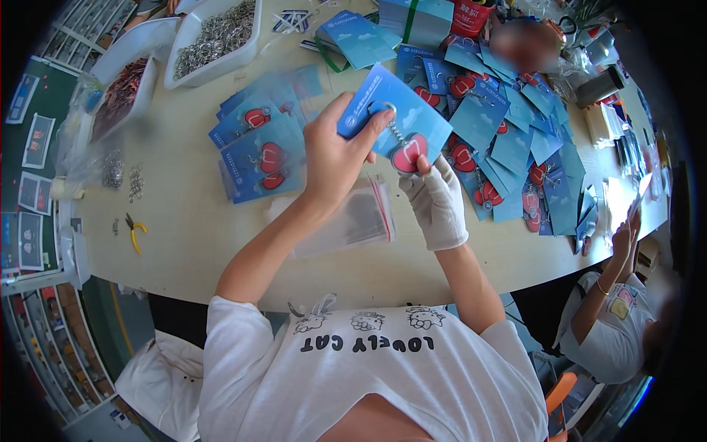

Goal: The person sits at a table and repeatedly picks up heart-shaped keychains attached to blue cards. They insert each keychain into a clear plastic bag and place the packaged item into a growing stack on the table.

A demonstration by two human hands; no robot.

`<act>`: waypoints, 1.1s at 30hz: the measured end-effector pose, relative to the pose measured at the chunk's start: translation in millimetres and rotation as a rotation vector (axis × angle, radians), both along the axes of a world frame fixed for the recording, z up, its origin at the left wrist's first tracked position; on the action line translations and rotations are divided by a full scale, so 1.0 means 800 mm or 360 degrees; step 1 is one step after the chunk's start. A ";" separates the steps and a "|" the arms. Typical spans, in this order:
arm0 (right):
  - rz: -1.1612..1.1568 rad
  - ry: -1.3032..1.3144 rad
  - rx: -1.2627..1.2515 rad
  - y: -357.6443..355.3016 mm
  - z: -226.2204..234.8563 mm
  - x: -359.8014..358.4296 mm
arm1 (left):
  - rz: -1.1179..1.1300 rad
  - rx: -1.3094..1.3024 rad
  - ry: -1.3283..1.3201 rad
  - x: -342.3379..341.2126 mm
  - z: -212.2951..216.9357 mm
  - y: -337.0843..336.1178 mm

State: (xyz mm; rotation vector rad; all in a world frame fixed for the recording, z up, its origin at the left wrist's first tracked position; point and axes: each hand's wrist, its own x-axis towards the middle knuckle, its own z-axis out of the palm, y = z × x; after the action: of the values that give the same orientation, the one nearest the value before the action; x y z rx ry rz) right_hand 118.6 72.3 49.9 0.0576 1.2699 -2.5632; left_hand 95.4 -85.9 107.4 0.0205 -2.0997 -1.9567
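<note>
A blue backing card (431,124) is held above the table, tilted, with a red apple-shaped keychain (406,156) lying across its front. My bare left hand (329,151) grips the card's left side, thumb on top near the metal ring. In a white glove with bare fingertips, my right hand (438,210) pinches the red charm at the card's lower edge. Below both hands lie clear plastic bags (353,221) with a red seal strip. To the left sit several cards with red keychains (254,166), apparently bagged. A heap of blue cards with keychains (508,151) spreads to the right.
A white bin (171,79) of metal rings stands at the far left, beside a tray (141,99) of reddish pieces. Yellow-handled pliers (135,237) and small chains (135,183) lie at left. Strapped card stacks (423,16) stand at the back. Another person (607,317) sits at right.
</note>
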 end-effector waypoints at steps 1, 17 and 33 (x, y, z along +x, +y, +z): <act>-0.0083 0.0002 -0.0039 -0.005 0.001 -0.002 | 0.0013 0.0031 -0.0009 0.006 -0.004 -0.002; -0.0517 0.0227 0.0608 0.020 -0.005 -0.014 | -0.0343 -0.1459 0.0046 0.048 -0.076 -0.066; -0.0359 0.0132 0.0984 0.057 -0.029 -0.024 | -0.0189 -0.0939 0.0053 0.056 -0.110 -0.087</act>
State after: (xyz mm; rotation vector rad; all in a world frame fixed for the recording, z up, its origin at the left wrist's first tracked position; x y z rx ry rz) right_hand 99.1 117.8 27.0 0.2301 2.1488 -2.2526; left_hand 140.0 -155.7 19.6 -0.2539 -2.6154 -1.3053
